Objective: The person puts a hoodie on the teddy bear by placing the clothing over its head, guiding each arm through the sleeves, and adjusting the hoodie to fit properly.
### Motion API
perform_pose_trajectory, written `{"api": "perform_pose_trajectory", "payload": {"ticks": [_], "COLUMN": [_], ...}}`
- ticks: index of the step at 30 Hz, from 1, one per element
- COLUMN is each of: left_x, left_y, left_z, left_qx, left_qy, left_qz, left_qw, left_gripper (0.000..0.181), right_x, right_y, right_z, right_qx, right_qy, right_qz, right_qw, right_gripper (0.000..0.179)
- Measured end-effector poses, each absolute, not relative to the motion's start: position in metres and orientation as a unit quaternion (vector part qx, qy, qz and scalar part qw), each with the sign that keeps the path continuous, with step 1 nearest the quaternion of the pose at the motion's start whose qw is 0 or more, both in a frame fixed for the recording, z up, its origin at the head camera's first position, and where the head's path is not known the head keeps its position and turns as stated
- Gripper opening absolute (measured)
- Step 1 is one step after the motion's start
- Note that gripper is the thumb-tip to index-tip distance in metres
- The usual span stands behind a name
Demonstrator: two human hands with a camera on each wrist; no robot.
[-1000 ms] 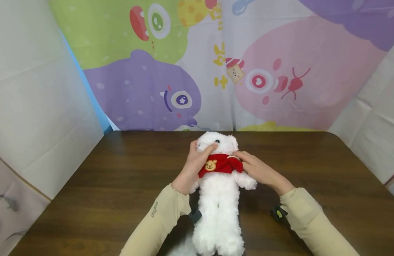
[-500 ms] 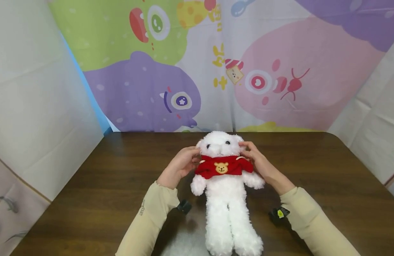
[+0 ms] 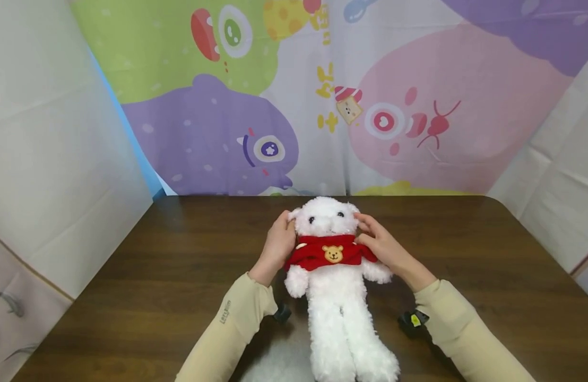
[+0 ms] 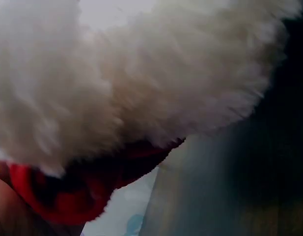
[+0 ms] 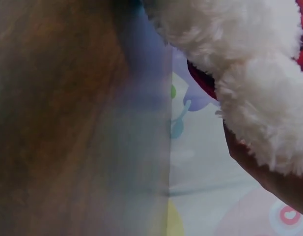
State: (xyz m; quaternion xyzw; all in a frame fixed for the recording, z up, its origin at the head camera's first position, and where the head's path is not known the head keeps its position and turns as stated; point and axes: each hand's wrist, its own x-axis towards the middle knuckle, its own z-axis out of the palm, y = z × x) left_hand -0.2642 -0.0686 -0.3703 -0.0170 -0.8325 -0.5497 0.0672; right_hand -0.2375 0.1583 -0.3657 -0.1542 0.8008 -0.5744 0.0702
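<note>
A white plush teddy bear (image 3: 339, 302) lies face up on the dark wood table, head toward the back edge. Round its neck and upper chest is a small red sweater (image 3: 308, 254) with a bear-face patch. My left hand (image 3: 277, 244) holds the side of the bear's head, some fingers out of sight behind it. With its thumb at the collar and fingertips by the cheek, my right hand (image 3: 387, 249) grips the sweater's other side. In the left wrist view, white fur fills the top above red cloth (image 4: 68, 191); the right wrist view shows a furry arm (image 5: 269, 113).
The brown table (image 3: 179, 276) runs out on both sides of the bear. Behind it hangs a cartoon-printed curtain (image 3: 318, 164), with pale cloth walls (image 3: 60, 132) left and right. A black wrist device (image 3: 411, 322) hangs below my right cuff.
The bear has shifted right, and its head has turned upright. My left hand has come off the face, moved out to the side, then back in. The sweater sits slightly lower.
</note>
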Motion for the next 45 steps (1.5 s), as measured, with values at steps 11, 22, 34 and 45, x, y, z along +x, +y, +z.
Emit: {"api": "perform_pose_trajectory", "payload": {"ticks": [11, 22, 34, 45], "left_x": [-0.265, -0.249, -0.245, -0.241], "left_y": [-0.071, -0.076, -0.075, -0.073], "left_z": [-0.368, -0.351, -0.351, -0.352], "left_qx": [0.0, -0.183, -0.237, -0.251], "left_qy": [-0.773, -0.861, -0.878, -0.918], "left_qz": [-0.631, -0.46, -0.381, -0.301], "left_qw": [-0.068, -0.114, -0.169, 0.053], "left_gripper": [0.022, 0.024, 0.044, 0.026], "right_x": [-0.243, -0.232, -0.229, -0.224], "right_y": [0.159, 0.152, 0.155, 0.16], "right_z": [-0.371, -0.368, -0.366, -0.365], "right_qx": [-0.122, -0.157, -0.278, -0.279], "right_qy": [0.839, 0.899, 0.894, 0.909], "right_qz": [-0.526, -0.4, -0.348, -0.29], "right_qw": [0.07, -0.084, -0.043, -0.104], "right_gripper": [0.058, 0.023, 0.039, 0.033]}}
